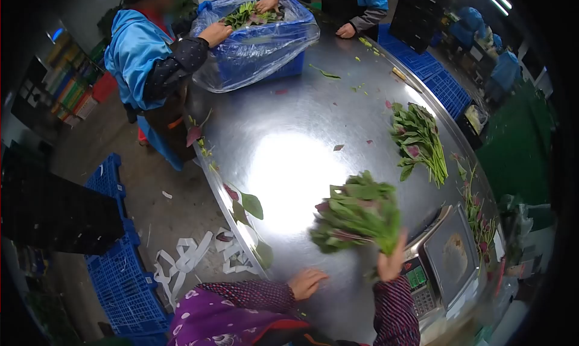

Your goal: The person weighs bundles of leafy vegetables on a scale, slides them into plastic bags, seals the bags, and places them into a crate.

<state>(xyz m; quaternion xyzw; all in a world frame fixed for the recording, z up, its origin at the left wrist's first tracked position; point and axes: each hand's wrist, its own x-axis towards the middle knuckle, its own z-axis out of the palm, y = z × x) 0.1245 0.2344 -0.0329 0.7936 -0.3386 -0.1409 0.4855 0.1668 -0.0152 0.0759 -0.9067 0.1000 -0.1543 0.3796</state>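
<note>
My right hand is wrapped round the stems of a bunch of leafy greens, held over the metal table just left of a digital scale. The bunch is slightly blurred, its leaves pointing up and left. My left hand is near the table's front edge, low over or on the metal, with its fingers apart and nothing in them. Another bunch of greens lies on the table at the right, beyond the scale.
At the far end a person in blue reaches into a plastic-lined blue crate of greens; another person's hand rests on the table. Loose leaves lie along the left edge, stems along the right.
</note>
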